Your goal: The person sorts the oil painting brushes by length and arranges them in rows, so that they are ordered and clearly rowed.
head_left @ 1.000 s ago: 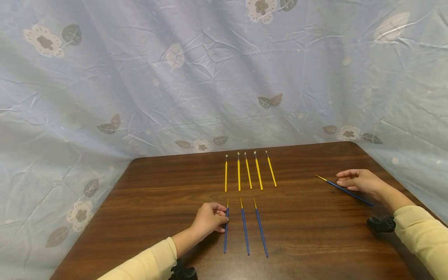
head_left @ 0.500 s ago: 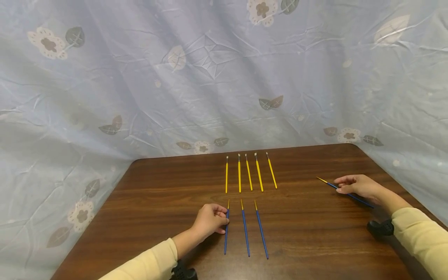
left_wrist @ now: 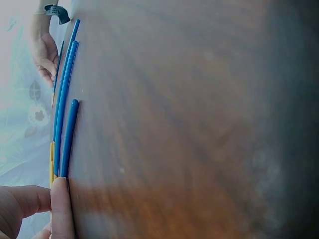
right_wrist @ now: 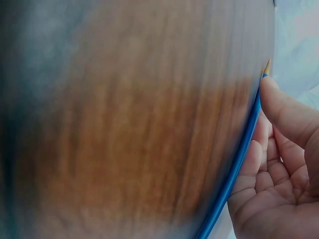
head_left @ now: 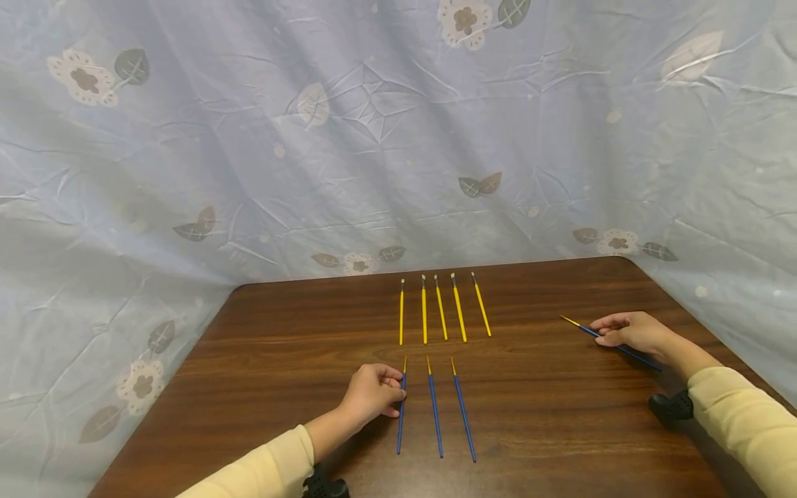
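My left hand (head_left: 369,394) pinches the leftmost blue paintbrush (head_left: 400,429) of a row of three, its yellow tip pointing away from me. In the left wrist view that blue handle (left_wrist: 71,134) runs under the fingertips, and the brush lies on or very near the table. Two more blue paintbrushes, a middle one (head_left: 436,415) and a right one (head_left: 464,418), lie to its right. Far to the right, my right hand (head_left: 641,335) pinches another blue paintbrush (head_left: 644,360), slanted with its tip to the far left. In the right wrist view the thumb presses against its handle (right_wrist: 234,169).
Several yellow paintbrushes (head_left: 458,311) with pale bristles lie in a row behind the blue ones. The brown wooden table (head_left: 261,360) reaches back to a floral curtain (head_left: 398,159) hanging behind it. Black wrist devices sit near both cuffs.
My right hand has moved slightly left and down onto its blue paintbrush, and its fingers now hold the handle. The left hand keeps its place on the leftmost blue paintbrush.
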The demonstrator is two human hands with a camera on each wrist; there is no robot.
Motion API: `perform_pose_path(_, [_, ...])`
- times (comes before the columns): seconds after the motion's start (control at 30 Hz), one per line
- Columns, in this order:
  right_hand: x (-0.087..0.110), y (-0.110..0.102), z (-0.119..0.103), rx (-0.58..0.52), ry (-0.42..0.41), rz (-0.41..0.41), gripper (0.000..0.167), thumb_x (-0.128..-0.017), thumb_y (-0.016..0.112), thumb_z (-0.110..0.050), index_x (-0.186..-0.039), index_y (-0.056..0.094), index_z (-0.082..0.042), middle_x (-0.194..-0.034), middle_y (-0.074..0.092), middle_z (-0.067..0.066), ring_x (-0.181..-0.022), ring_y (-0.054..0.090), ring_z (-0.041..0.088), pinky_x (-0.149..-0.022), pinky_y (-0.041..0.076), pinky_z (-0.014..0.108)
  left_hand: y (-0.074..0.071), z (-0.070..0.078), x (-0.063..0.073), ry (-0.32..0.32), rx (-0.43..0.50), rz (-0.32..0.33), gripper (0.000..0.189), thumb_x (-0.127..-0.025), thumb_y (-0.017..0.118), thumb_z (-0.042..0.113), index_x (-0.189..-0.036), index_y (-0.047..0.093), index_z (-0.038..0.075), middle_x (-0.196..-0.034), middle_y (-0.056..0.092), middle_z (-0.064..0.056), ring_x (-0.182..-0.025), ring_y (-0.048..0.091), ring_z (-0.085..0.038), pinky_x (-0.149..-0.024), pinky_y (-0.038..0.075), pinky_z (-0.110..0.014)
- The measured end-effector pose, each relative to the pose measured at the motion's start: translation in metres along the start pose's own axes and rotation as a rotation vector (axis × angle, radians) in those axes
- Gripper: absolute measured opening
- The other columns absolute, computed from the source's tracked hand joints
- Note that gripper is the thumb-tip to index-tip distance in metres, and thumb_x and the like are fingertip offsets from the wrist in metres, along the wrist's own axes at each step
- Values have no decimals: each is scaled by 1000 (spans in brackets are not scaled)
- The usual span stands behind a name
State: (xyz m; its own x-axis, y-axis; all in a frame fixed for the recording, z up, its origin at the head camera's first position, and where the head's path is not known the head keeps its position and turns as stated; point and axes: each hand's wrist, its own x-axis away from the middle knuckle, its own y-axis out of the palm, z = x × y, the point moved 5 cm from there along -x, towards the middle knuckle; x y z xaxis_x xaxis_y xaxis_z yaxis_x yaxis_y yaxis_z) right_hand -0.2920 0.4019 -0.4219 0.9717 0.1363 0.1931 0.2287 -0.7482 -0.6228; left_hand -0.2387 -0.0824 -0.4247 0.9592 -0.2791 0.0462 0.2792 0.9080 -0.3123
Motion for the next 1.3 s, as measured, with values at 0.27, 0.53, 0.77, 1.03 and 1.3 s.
perform_pose_path(0.27, [-1, 2, -2, 27, 13, 30, 46, -86, 75, -17, -121, 60, 9, -103, 64, 6, -91, 55, 17, -74, 50, 26, 0, -1, -1, -1, 3, 0, 25, -79, 69, -12, -103, 62, -13, -80, 60, -9, -63, 62, -15, -53, 60, -32])
perform_pose_path(0.53, [-1, 3, -4, 46, 4, 56, 42, -87, 74, -16, -117, 62, 9, -97, 65, 4, -89, 56, 19, -76, 47, 29, -1, -3, -3, -9, 0, -3, 25, -79, 69, -12, -104, 62, -13, -80, 60, -9, -64, 62, -15, -53, 60, -31])
perform_pose_path(0.77, [-1, 1, -2, 60, 17, 77, 38, -87, 74, -18, -114, 65, 7, -98, 66, 5, -92, 57, 23, -80, 48, 38, 1, -4, -5, -14, 0, -6, 25, -79, 69, -12, -104, 62, -13, -81, 60, -10, -63, 62, -15, -54, 60, -32])
perform_pose_path(1.03, [-1, 2, -2, 60, 29, 87, 39, -85, 76, -20, -114, 66, 5, -98, 66, 3, -95, 57, 27, -81, 48, 43, 1, -4, -5, -10, -7, -11, 25, -79, 69, -12, -104, 62, -13, -81, 60, -10, -63, 62, -15, -54, 60, -32])
perform_pose_path(1.3, [2, -1, -5, 55, 43, 93, 41, -87, 74, -22, -116, 65, 5, -111, 64, 19, -103, 54, 36, -84, 47, 49, 1, -2, -2, -16, -4, -6, 26, -79, 69, -12, -104, 62, -13, -81, 60, -10, -63, 62, -15, -54, 60, -32])
